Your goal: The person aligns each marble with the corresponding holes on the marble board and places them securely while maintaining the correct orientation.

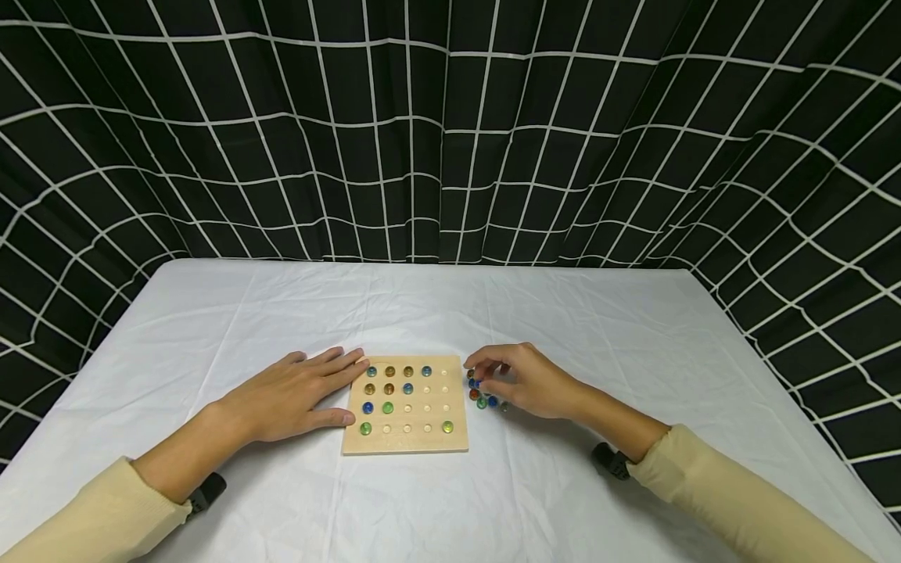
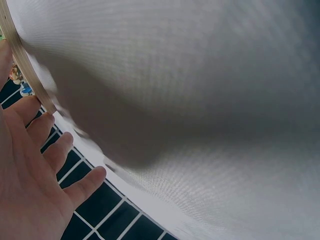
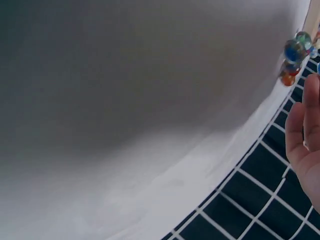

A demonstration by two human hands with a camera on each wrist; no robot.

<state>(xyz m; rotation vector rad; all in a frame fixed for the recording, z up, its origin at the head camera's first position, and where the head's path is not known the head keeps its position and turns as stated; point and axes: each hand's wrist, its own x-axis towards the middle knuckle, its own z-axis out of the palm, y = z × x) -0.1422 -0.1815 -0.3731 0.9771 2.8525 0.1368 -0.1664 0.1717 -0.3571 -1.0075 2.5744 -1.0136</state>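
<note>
A light wooden board (image 1: 415, 446) with rows of round hollows lies on the table. Glass marbles (image 1: 408, 371) in amber, blue and green fill its upper left part, and a lone green marble (image 1: 447, 427) sits at its lower right corner. My left hand (image 1: 299, 395) lies flat with straight, spread fingers, its fingertips and thumb touching the board's left side. Just right of the board, my right hand (image 1: 524, 379) hovers over a cluster of loose marbles (image 3: 294, 52). Its index finger and thumb are bent but apart, with marbles showing between them; the other fingertips are partly hidden.
A white cloth (image 1: 563, 500) with light creases covers the table. Behind and at both sides hangs a black curtain (image 1: 443, 156) with white grid lines. Dark wrist devices (image 1: 611, 460) sit below both sleeves.
</note>
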